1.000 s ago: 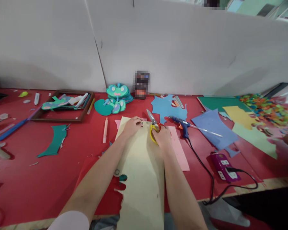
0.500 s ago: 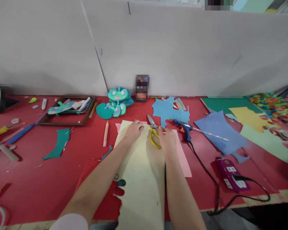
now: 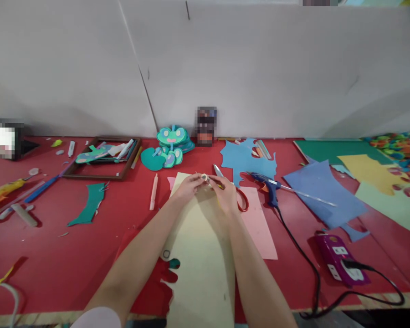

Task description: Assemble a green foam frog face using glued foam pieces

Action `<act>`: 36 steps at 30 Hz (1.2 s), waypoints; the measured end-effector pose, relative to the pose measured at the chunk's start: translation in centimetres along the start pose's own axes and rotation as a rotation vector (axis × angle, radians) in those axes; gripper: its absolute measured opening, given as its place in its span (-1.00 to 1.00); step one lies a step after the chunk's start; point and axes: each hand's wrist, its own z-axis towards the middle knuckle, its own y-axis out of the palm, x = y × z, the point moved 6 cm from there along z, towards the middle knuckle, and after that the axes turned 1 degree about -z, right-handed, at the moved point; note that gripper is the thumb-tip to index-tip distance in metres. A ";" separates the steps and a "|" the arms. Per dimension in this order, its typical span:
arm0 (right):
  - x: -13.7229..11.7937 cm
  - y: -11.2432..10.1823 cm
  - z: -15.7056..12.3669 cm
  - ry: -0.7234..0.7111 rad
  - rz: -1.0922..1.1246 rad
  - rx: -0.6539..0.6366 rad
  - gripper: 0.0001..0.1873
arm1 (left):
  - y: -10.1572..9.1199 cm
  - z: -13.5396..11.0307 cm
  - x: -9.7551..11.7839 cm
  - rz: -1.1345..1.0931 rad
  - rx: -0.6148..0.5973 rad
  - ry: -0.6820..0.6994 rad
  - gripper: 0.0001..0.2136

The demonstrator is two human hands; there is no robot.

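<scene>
Pale disc (image 3: 204,176), round face toward camera

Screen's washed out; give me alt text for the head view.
The left hand and right hand pinch a small pale piece over a cream sheet. Scissors lie partly hidden by the right hand, with a blue glue gun farther right on a red table.

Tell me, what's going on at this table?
A person's left hand and right hand hold a small round pale piece at the far end of a long, flat cream sheet. Metal scissors with red and yellow handles lie partly hidden by the right hand. A dark-blue glue gun lies farther right on the red table.
</scene>
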 end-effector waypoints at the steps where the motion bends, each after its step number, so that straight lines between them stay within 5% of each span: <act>1: 0.1 0.0 0.1 0.001 -0.001 0.005 -0.72 | 0.0 0.0 -0.1 -0.019 -0.001 -0.007 -0.73; 10: -1.0 0.0 0.1 -0.166 -0.225 -0.050 -0.69 | 0.1 0.2 -0.3 -0.042 -0.011 -0.001 -0.71; 23: 0.1 -0.5 0.2 -0.062 -0.269 0.067 -0.81 | -0.4 0.0 0.2 0.163 0.041 0.072 -0.77; 36: 0.2 -0.3 0.0 -0.020 -0.174 0.041 -0.77 | -0.4 0.2 -0.5 -0.015 0.068 -0.019 -0.76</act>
